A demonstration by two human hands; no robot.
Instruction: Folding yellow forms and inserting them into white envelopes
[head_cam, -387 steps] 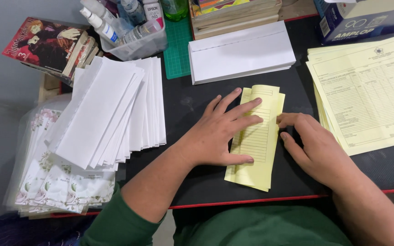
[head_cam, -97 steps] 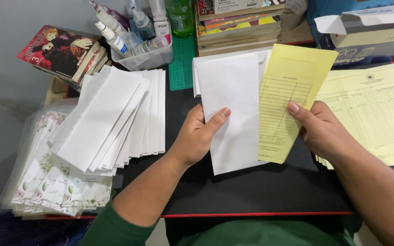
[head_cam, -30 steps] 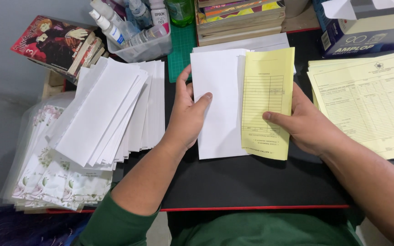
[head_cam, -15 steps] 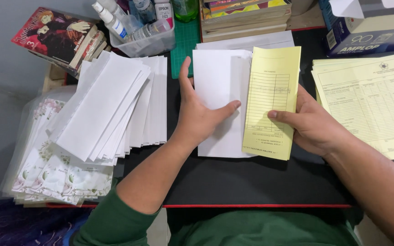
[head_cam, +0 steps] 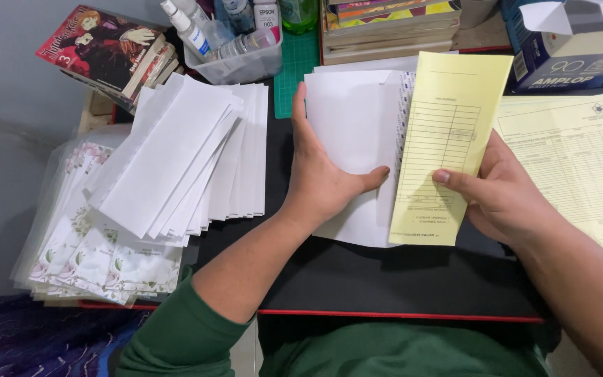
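My left hand (head_cam: 321,180) grips a white envelope (head_cam: 352,132) from its left side, thumb across the front, holding it over the black desk mat (head_cam: 357,276). The envelope's open edge faces right. A folded yellow form (head_cam: 447,146) is pinched in my right hand (head_cam: 500,192), thumb on top, its left edge at the envelope's opening. Part of the envelope lies hidden behind the yellow form.
A fanned pile of white envelopes (head_cam: 190,150) lies at the left, over floral plastic sleeves (head_cam: 85,244). Flat yellow forms (head_cam: 587,160) lie at the right. At the back stand a tub of bottles (head_cam: 235,42), stacked books (head_cam: 392,24), a comic book (head_cam: 106,52) and a cardboard box (head_cam: 574,49).
The yellow form has shifted slightly right and up with my right hand. My left hand keeps its hold on the envelope, its fingers lower on the front.
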